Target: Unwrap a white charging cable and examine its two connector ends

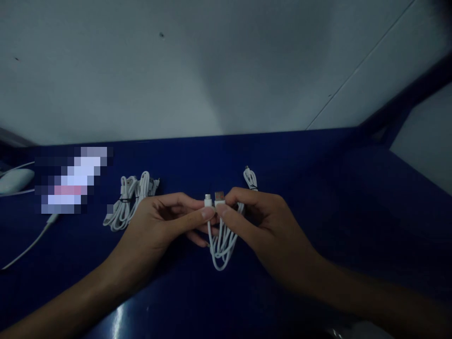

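Now | both hands together, left hand (165, 221) and right hand (261, 221) pinching white cable (221, 245) plugs

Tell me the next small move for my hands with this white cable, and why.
Probably tie the looped white cable. The left hand and right hand pinch its two plugs side by side, loops hanging loose, while the bundled cable on the blue table already has a tie.

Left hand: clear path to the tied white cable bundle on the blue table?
Probably yes. The tied white cable bundle lies just beyond the left hand, nothing between them, but that hand already pinches a plug of the looped white cable.
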Tool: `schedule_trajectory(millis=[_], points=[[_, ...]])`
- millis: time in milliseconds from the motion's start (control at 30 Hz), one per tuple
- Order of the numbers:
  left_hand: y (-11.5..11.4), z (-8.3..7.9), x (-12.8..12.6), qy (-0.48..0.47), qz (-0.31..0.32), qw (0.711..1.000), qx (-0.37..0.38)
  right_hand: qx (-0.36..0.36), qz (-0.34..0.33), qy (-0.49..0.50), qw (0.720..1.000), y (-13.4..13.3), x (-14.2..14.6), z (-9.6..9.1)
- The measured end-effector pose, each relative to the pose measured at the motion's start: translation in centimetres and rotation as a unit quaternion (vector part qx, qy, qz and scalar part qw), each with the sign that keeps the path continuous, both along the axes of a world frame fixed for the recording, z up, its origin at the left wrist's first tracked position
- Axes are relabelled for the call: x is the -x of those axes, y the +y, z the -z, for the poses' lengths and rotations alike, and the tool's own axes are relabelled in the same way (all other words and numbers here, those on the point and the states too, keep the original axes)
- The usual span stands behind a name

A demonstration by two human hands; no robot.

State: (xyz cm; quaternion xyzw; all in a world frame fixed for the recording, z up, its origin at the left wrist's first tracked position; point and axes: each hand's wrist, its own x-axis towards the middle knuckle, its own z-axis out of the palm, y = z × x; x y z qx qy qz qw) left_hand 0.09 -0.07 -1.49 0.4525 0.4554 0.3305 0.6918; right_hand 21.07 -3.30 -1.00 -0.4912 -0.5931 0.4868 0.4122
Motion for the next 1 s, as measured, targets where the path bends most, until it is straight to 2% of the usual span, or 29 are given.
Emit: schedule_trajectory(millis=[1000], points=[[-0.2, -0.21, 0.14, 0.0, 0.002, 1.0, 0.006, -0.007, -0.001, 0.003, 1.0, -0.02, -0.08, -0.01]])
